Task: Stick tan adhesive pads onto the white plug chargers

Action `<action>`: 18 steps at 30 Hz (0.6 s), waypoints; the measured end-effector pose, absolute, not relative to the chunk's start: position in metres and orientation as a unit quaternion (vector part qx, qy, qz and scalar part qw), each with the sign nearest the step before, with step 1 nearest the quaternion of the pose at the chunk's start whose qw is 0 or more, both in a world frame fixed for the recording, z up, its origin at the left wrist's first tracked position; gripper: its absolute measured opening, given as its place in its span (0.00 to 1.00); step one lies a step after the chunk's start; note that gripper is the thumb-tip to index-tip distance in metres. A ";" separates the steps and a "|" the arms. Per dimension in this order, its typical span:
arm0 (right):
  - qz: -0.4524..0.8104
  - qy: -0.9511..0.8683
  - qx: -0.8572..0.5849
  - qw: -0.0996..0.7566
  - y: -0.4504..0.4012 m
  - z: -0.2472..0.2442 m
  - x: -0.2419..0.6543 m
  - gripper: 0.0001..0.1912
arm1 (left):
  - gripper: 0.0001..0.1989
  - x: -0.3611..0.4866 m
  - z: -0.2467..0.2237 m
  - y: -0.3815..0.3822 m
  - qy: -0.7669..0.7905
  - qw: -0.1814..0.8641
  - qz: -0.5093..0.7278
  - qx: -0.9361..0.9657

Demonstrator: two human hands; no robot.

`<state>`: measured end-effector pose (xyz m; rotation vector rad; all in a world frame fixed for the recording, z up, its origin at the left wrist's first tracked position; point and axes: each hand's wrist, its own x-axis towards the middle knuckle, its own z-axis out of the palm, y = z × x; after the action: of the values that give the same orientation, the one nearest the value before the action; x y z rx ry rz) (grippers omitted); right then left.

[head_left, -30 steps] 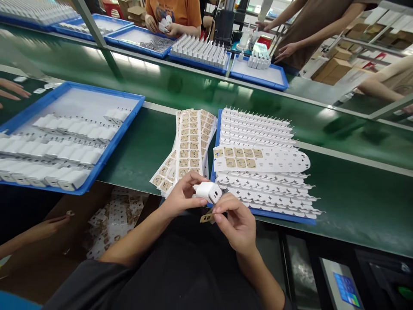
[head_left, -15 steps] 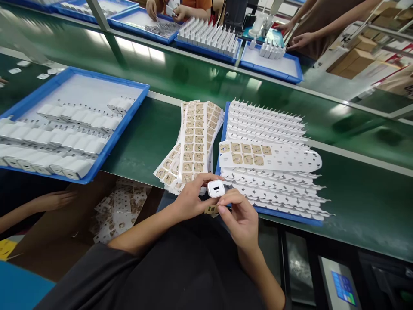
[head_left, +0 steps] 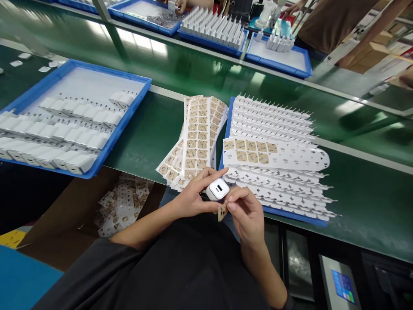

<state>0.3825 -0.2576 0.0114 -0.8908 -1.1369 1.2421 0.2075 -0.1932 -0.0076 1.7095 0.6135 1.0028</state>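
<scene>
A white charger plug with a dark port on its face is gripped by my left hand, between thumb and fingers. My right hand pinches a small tan sticker just below the charger, near my left thumb. Right behind my hands lies a partly used sticker sheet, tan stickers on its left half. It rests on rows of white chargers in a blue tray. To the left of that tray is a fanned stack of full sticker sheets.
A second blue tray with rows of chargers stands at the left. Below the table edge, a cardboard box holds used backing sheets. Across the green surface are more trays and people working. A device with a lit display sits lower right.
The charger has tilted in my left hand, showing more of its side. The sticker in my right hand has moved right and turned more upright. The camera view has shifted slightly.
</scene>
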 end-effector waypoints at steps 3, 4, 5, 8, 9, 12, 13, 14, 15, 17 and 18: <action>0.523 -0.471 -0.388 0.595 -0.257 0.015 0.384 0.01 | 0.39 0.206 -0.008 -0.193 0.264 0.448 0.455 0.723; 0.508 -0.468 -0.402 0.601 -0.256 0.017 0.386 0.02 | 0.38 0.205 -0.007 -0.194 0.258 0.432 0.467 0.727; 0.489 -0.467 -0.420 0.605 -0.256 0.019 0.386 0.02 | 0.36 0.204 -0.006 -0.194 0.249 0.417 0.479 0.731; 0.436 -0.475 -0.467 0.605 -0.254 0.025 0.387 0.04 | 0.28 0.202 -0.003 -0.195 0.218 0.385 0.491 0.751; 0.429 -0.478 -0.474 0.602 -0.253 0.027 0.386 0.05 | 0.26 0.202 -0.002 -0.196 0.211 0.378 0.489 0.757; 0.430 -0.481 -0.483 0.592 -0.251 0.032 0.383 0.05 | 0.27 0.203 0.000 -0.196 0.209 0.366 0.484 0.767; 0.432 -0.482 -0.485 0.589 -0.251 0.033 0.382 0.05 | 0.27 0.203 0.000 -0.196 0.210 0.364 0.483 0.768; 0.432 -0.484 -0.487 0.585 -0.251 0.033 0.382 0.05 | 0.26 0.203 0.001 -0.196 0.211 0.363 0.482 0.769; 0.430 -0.487 -0.489 0.582 -0.251 0.034 0.381 0.05 | 0.26 0.203 0.001 -0.196 0.212 0.361 0.481 0.770; 0.423 -0.492 -0.493 0.580 -0.251 0.034 0.381 0.04 | 0.26 0.203 0.002 -0.195 0.210 0.358 0.480 0.773; 0.419 -0.493 -0.497 0.579 -0.251 0.034 0.380 0.04 | 0.26 0.203 0.002 -0.195 0.209 0.357 0.480 0.774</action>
<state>0.3803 -0.2514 0.0343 -1.1612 -1.1518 0.9795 0.2027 -0.1952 0.0025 1.9974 0.5391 1.2396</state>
